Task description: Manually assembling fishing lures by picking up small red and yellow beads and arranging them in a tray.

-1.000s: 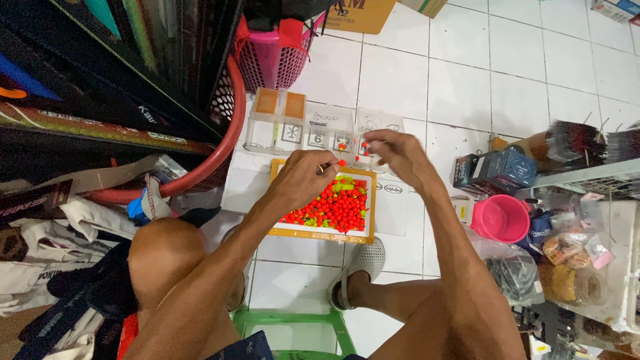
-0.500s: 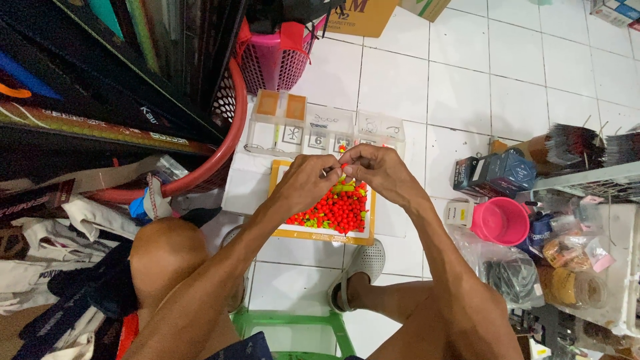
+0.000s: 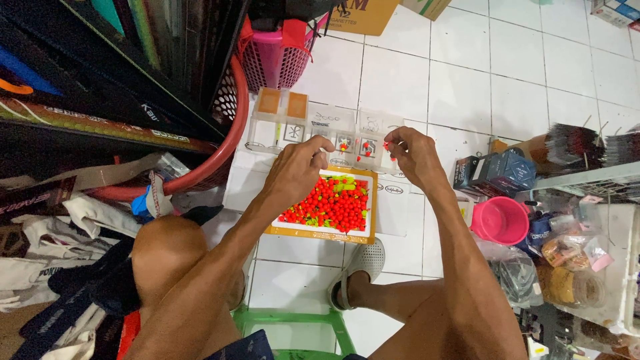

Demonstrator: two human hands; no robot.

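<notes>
Head view: right hand (image 3: pixel 415 155) grip pinches a red bead (image 3: pixel 386 145) above the clear compartment box (image 3: pixel 333 130)

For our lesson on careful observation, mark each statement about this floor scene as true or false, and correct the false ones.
1. The shallow orange-rimmed tray holds mostly red round beads. True.
2. The right hand rests on the round pink plastic tub. False: it is raised over the clear plastic compartment box, apart from the tub.
3. The left hand is above the tray's far edge. True.
4. The pink plastic mesh basket stands on the tray. False: it stands on the white tiled floor beyond the box.
5. The person sits on a green plastic stool. True.
</notes>
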